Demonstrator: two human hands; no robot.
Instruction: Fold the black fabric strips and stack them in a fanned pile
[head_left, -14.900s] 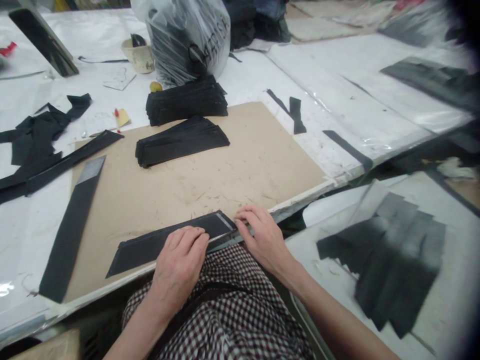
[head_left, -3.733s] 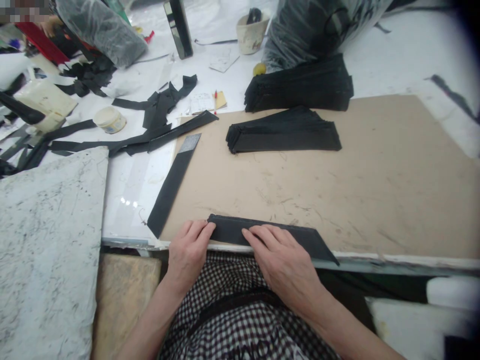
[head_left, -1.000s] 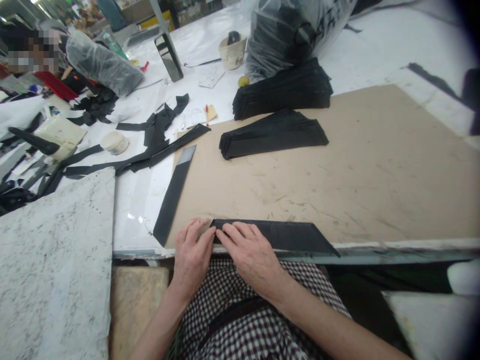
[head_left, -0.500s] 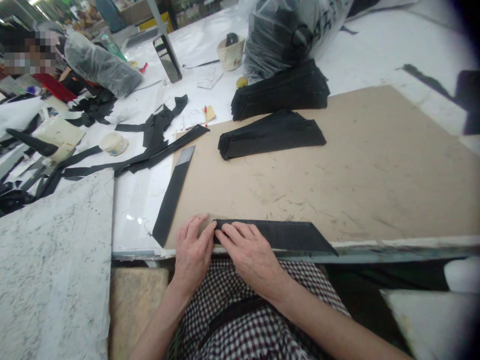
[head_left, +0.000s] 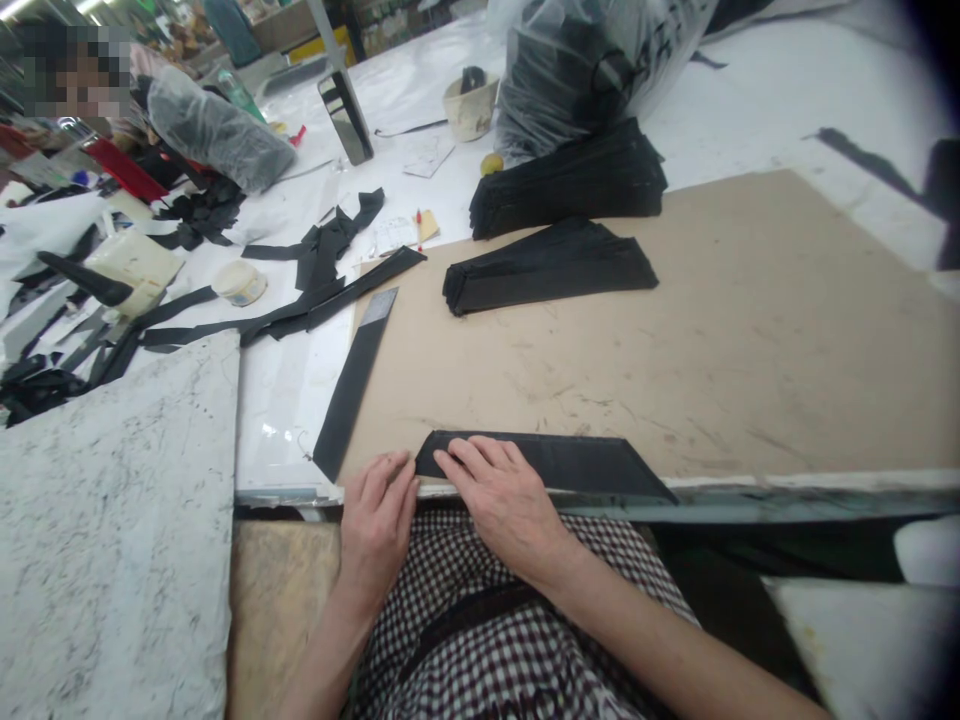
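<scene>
At the lower middle of the frame, a long black fabric strip with slanted ends (head_left: pixel 570 464) lies flat along the near edge of a brown fibreboard sheet (head_left: pixel 712 330) on the white table (head_left: pixel 757 95). The right hand (head_left: pixel 501 500) rests palm down with its fingers stretched out and a little spread, pressing on the left part of the strip without gripping it. The left hand (head_left: pixel 379 512) lies flat just left of it, fingers straight and together; its fingertips sit on the board beside the strip's left tip and it has hold of nothing. The two hands are almost touching.

Left of centre, a narrower black strip with a grey end (head_left: pixel 354 380) runs slantwise across the board's left edge. Towards the upper middle lie two fanned stacks of black fabric strips (head_left: pixel 551 268), one behind the other, and behind them stands a clear plastic bag stuffed with black pieces (head_left: pixel 592 55). A cream cup (head_left: pixel 471 106) stands left of the bag. A white speckled slab (head_left: pixel 112 520) fills the lower left, and checked cloth (head_left: pixel 510 640) covers the person's lap at the bottom.
</scene>
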